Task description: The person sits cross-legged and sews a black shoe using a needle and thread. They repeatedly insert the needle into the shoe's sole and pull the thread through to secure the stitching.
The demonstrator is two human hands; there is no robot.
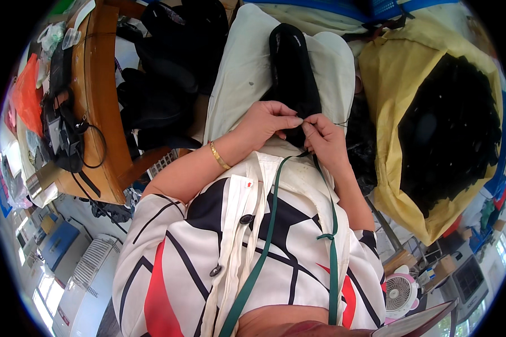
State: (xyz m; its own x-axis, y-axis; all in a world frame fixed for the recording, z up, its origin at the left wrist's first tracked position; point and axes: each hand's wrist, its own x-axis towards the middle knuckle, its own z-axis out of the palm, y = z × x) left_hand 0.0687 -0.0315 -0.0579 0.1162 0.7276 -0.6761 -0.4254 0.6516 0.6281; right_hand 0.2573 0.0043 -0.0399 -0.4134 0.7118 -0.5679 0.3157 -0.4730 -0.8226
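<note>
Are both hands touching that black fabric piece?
Touching. The head view shows the left hand and right hand pinching the black fabric at its lower end.

2 hands, left hand (pixel 264 121) & right hand (pixel 324 137), on 1 black shoe upper (pixel 294 67); 1 gold bangle (pixel 220 155), 1 yellow sack (pixel 396 84) w/ black pcs, 1 wooden table (pixel 102 101), 1 small fan (pixel 400 292).

Both forearms bare, bent in from the lower edge and converging at centre. Left hand (pixel 267 121) knuckles up, fingers curled, thumb and forefinger pinched together. Right hand (pixel 323 137) just beside it, fingertips pinched too, nearly touching the left's. Left wrist slightly flexed.
</note>
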